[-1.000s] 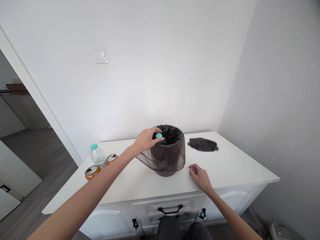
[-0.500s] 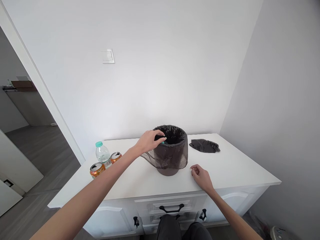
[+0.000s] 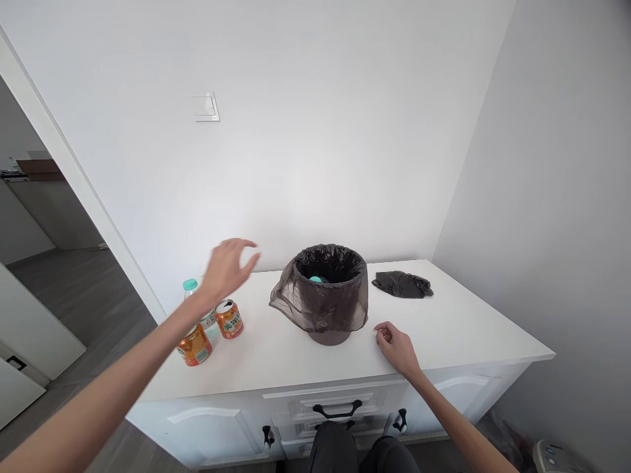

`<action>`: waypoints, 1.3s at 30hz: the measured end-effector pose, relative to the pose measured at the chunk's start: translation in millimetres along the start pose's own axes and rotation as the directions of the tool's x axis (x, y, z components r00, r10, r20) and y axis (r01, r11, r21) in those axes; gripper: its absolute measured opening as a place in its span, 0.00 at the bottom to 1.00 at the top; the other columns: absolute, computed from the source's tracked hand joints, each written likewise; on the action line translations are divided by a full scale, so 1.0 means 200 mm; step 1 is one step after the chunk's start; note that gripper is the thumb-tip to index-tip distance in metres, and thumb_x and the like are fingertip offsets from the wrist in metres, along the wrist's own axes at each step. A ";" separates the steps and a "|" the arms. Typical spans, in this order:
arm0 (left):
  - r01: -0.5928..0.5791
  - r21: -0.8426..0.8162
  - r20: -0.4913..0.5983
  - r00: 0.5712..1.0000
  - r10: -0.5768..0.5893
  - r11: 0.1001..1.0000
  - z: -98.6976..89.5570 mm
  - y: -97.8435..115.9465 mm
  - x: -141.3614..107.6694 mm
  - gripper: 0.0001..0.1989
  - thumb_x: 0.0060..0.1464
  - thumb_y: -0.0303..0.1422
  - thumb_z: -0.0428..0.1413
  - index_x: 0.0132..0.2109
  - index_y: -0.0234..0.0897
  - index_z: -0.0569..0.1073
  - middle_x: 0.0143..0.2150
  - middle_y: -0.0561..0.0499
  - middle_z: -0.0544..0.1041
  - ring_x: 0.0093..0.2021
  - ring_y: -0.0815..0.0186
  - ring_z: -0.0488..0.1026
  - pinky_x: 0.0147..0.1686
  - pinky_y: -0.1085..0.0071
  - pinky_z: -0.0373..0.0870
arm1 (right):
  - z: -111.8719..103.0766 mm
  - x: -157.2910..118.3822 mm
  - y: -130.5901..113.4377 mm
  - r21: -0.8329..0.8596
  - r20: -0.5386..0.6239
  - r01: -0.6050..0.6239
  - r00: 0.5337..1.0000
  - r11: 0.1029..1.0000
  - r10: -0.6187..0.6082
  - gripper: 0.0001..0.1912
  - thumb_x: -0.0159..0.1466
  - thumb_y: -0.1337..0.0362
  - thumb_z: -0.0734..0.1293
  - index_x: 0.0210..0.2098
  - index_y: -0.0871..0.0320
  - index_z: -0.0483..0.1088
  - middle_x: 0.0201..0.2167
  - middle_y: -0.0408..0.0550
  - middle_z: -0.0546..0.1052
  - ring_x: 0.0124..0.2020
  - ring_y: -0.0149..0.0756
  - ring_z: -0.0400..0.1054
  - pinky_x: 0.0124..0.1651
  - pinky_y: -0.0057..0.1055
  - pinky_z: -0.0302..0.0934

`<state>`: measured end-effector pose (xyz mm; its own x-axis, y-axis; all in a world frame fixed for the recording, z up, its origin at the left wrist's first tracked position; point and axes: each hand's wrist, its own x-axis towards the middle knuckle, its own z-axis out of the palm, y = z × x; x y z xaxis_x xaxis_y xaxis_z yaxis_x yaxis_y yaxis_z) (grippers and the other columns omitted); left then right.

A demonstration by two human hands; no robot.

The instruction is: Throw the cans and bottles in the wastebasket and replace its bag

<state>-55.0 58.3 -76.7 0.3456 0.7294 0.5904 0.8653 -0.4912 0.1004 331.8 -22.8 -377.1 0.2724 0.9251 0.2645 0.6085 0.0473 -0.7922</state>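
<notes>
My left hand [image 3: 227, 268] is in the air above the left part of the counter, thumb and fingers apart, holding nothing. Below it stand two orange drink cans, one can [image 3: 229, 320] at the right and another can [image 3: 195, 344] nearer me. A clear plastic bottle with a teal cap [image 3: 190, 284] is partly hidden behind my wrist. At the middle sits a trash bin [image 3: 329, 338] lined with a dark, see-through bag [image 3: 335, 307]; a teal bottle cap [image 3: 315, 279] shows inside. My right hand [image 3: 396, 348] rests on the counter right of the bin, its fingers curled.
A folded black plastic bag [image 3: 403, 284] lies on the white counter [image 3: 453, 328], right of the bin. Walls stand behind and to the right. Cabinet doors and a drawer with a black handle [image 3: 337, 410] are below, by my knees. A doorway opens at left.
My left hand has let go of the bottle in the bin and moved left, away from the rim, toward the cans. My right hand has stayed in place.
</notes>
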 end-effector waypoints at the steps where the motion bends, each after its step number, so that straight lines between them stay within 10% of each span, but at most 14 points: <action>1: 0.050 0.045 -0.008 0.999 -0.049 0.998 -0.04 -0.12 -0.03 0.23 0.63 0.48 0.48 0.53 0.36 0.75 0.56 0.35 0.78 0.63 0.41 0.69 0.64 0.41 0.58 | 0.00 0.00 0.00 -0.003 0.003 -0.003 1.000 1.000 0.003 0.13 0.63 0.57 0.59 0.39 0.53 0.72 0.26 0.42 0.76 0.30 0.40 0.72 0.37 0.34 0.60; 6: 0.328 0.362 0.212 0.883 -0.420 0.873 -0.13 -0.60 -0.26 0.31 0.60 0.51 0.46 0.60 0.33 0.70 0.60 0.30 0.76 0.60 0.37 0.72 0.56 0.42 0.67 | -0.01 -0.01 -0.01 -0.029 0.010 -0.023 1.000 0.999 0.023 0.13 0.63 0.56 0.59 0.39 0.53 0.71 0.27 0.42 0.76 0.30 0.40 0.72 0.37 0.34 0.60; 12: 0.483 0.229 0.244 0.812 -0.530 0.845 -0.07 -0.65 -0.43 0.29 0.63 0.53 0.44 0.60 0.36 0.66 0.53 0.34 0.81 0.50 0.44 0.79 0.39 0.56 0.75 | -0.01 -0.02 -0.02 -0.028 0.005 -0.019 1.000 0.999 0.019 0.13 0.62 0.56 0.59 0.39 0.53 0.72 0.27 0.43 0.77 0.30 0.40 0.72 0.37 0.34 0.60; 17: 0.413 0.156 -0.086 0.910 -0.405 0.897 -0.25 -0.41 -0.31 0.23 0.65 0.49 0.46 0.59 0.41 0.65 0.54 0.41 0.81 0.49 0.45 0.81 0.44 0.51 0.76 | 0.00 -0.02 -0.02 -0.018 0.000 -0.016 1.000 1.000 0.016 0.13 0.62 0.56 0.59 0.39 0.53 0.71 0.27 0.43 0.77 0.30 0.41 0.72 0.36 0.34 0.60; 23: -0.014 -0.249 -0.427 0.899 -0.097 0.968 -0.44 0.24 -0.11 0.17 0.66 0.43 0.53 0.58 0.46 0.64 0.60 0.50 0.78 0.59 0.56 0.76 0.50 0.53 0.80 | 0.00 -0.01 -0.01 0.018 -0.019 -0.005 1.000 1.000 0.005 0.12 0.61 0.57 0.60 0.38 0.53 0.72 0.27 0.43 0.77 0.29 0.40 0.71 0.35 0.33 0.60; 27: -0.165 -0.395 -0.273 0.960 0.056 0.904 -0.29 0.59 -0.06 0.15 0.68 0.42 0.51 0.57 0.46 0.65 0.61 0.49 0.77 0.61 0.60 0.75 0.56 0.57 0.78 | -0.01 0.00 -0.01 0.026 -0.052 0.001 0.999 1.000 0.000 0.12 0.62 0.58 0.59 0.38 0.53 0.72 0.26 0.43 0.77 0.30 0.40 0.72 0.36 0.33 0.60; 32: -0.129 -0.498 0.026 0.986 0.164 0.857 0.02 0.74 0.04 0.16 0.69 0.44 0.49 0.59 0.45 0.65 0.59 0.48 0.78 0.55 0.59 0.79 0.54 0.60 0.78 | -0.01 0.02 -0.01 0.050 -0.046 0.015 0.999 0.999 -0.013 0.11 0.63 0.59 0.58 0.38 0.52 0.71 0.26 0.42 0.76 0.28 0.39 0.71 0.34 0.33 0.60; 39: -0.236 -0.309 0.376 0.860 0.346 0.921 0.27 0.73 0.16 0.24 0.70 0.45 0.44 0.66 0.45 0.68 0.64 0.46 0.76 0.63 0.55 0.73 0.61 0.58 0.71 | -0.02 0.03 -0.02 0.066 -0.052 0.021 0.998 0.998 -0.018 0.09 0.63 0.60 0.59 0.37 0.52 0.70 0.26 0.42 0.77 0.28 0.39 0.72 0.34 0.33 0.59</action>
<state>102.1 34.9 -86.7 0.7330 0.6359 0.2414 0.6035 -0.7718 0.2003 334.0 -18.4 -370.0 0.2999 0.9033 0.3066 0.5636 0.0916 -0.8209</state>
